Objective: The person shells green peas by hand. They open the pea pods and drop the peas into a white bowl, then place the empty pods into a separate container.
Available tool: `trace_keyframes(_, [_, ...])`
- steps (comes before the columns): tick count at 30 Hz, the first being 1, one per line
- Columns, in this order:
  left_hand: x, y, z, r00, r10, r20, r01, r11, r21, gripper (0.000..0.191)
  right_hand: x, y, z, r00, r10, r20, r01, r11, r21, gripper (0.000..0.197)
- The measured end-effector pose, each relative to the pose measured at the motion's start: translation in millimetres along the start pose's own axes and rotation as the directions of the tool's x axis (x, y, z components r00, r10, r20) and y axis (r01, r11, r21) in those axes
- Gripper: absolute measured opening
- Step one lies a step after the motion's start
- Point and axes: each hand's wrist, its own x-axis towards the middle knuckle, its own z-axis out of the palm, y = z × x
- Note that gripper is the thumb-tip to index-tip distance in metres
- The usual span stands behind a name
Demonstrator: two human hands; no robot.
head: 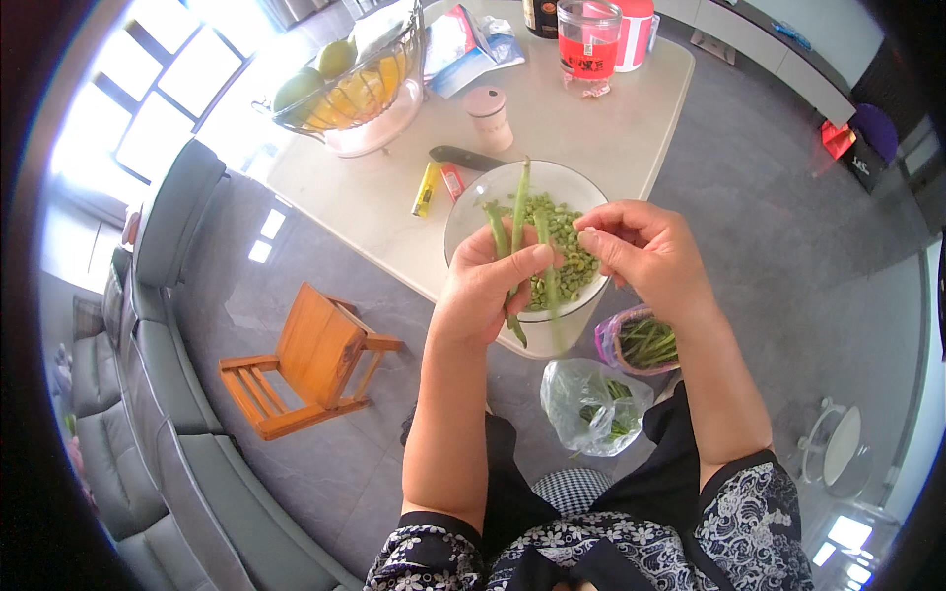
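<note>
My left hand is closed around several long green bean pods, which stick out above and below the fingers. My right hand is just to its right, thumb and index fingertip together; whether a small piece is pinched between them cannot be told. Both hands are over a white dark-rimmed bowl holding many small green bean pieces. Below the table, a clear plastic bag with green pods lies between the knees. Beside it, a purple-edged bag holds more pods.
Behind the bowl lie a dark-handled knife, a yellow lighter and a red packet. Farther back stand a pink lidded cup, a wire fruit basket and a red-labelled jar. A wooden chair stands left.
</note>
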Motion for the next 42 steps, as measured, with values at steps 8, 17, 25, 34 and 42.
trace_keyframes(8, [-1.1,-2.0,-2.7,0.997,-0.052,0.053,0.048,0.996,0.07,0.01,2.1,2.7,5.7,0.984,0.136,0.113,-0.156,0.969,0.192,0.013])
trace_keyframes(17, [-0.3,-4.6,-1.5,0.999,-0.032,0.014,0.031,0.993,0.118,0.009,1.6,9.1,11.4,0.984,0.146,0.098,-0.166,0.957,0.238,0.006])
trace_keyframes(25, [1.2,-3.1,-4.2,0.988,-0.121,0.1,0.113,0.99,0.081,0.005,10.2,16.1,14.3,0.958,0.252,0.139,-0.288,0.826,0.485,0.006])
trace_keyframes(34, [1.8,-3.8,7.8,0.999,-0.026,0.031,0.019,0.98,0.196,0.014,13.1,18.4,17.5,0.953,0.288,0.094,-0.292,0.794,0.533,0.006])
trace_keyframes(42, [5.6,-9.4,18.3,0.986,0.113,-0.12,-0.055,0.913,0.405,0.013,12.1,20.7,20.0,0.969,0.245,0.044,-0.243,0.891,0.382,0.003])
